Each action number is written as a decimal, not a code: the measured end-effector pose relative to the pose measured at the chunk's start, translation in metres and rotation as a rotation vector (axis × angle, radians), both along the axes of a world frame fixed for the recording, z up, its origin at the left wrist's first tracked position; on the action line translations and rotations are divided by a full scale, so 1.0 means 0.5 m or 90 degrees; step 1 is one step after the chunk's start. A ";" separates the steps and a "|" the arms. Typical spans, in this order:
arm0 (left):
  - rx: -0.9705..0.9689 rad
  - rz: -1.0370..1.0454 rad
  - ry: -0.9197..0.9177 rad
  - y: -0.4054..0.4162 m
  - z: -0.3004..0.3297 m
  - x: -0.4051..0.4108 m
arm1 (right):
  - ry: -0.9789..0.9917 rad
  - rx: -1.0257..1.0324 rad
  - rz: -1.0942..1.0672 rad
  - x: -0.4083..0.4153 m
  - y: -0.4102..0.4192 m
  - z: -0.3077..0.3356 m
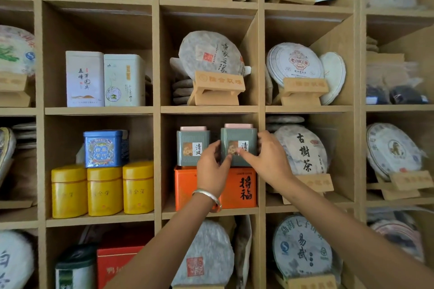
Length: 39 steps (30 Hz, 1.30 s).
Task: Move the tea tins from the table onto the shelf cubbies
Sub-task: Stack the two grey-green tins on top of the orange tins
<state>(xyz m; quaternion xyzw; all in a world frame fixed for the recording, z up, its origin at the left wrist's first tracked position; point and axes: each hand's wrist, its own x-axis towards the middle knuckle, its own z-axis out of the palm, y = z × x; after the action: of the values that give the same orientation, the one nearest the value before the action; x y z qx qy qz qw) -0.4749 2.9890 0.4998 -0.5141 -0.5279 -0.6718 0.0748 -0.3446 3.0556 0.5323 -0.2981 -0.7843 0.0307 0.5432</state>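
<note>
A grey-green tea tin point(238, 138) with a pink lid stands on an orange tin point(239, 189) in the middle cubby. My left hand point(212, 168) grips its left front corner and my right hand point(267, 159) holds its right side. A matching grey-green tin point(191, 144) stands just to its left, on another orange tin point(184, 185). The wooden shelf point(156, 110) fills the whole view. The table is out of sight.
The cubby to the left holds three yellow tins point(104, 191) with a blue tin point(104, 148) on top. Two white tins point(104, 78) stand above them. Round wrapped tea cakes on wooden stands point(219, 88) fill the other cubbies.
</note>
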 end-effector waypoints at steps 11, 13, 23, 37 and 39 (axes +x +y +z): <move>-0.072 0.140 0.050 0.014 0.012 0.010 | -0.069 -0.020 -0.026 0.007 0.013 -0.009; -0.082 0.154 0.056 0.010 0.014 0.009 | -0.103 -0.019 -0.047 0.009 0.016 -0.013; -0.233 0.247 0.120 0.002 0.017 0.022 | -0.172 -0.038 -0.090 -0.002 0.032 -0.017; -0.274 0.314 0.152 0.001 0.024 0.031 | -0.179 0.030 -0.135 -0.023 0.038 -0.030; -0.267 0.309 0.150 0.004 0.024 0.030 | -0.180 0.034 -0.136 -0.023 0.039 -0.030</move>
<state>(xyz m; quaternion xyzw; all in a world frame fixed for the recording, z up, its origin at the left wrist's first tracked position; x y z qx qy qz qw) -0.4598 2.9908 0.5116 -0.4516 -0.7494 -0.4474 0.1854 -0.3560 3.0752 0.5175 -0.3662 -0.8173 -0.0902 0.4357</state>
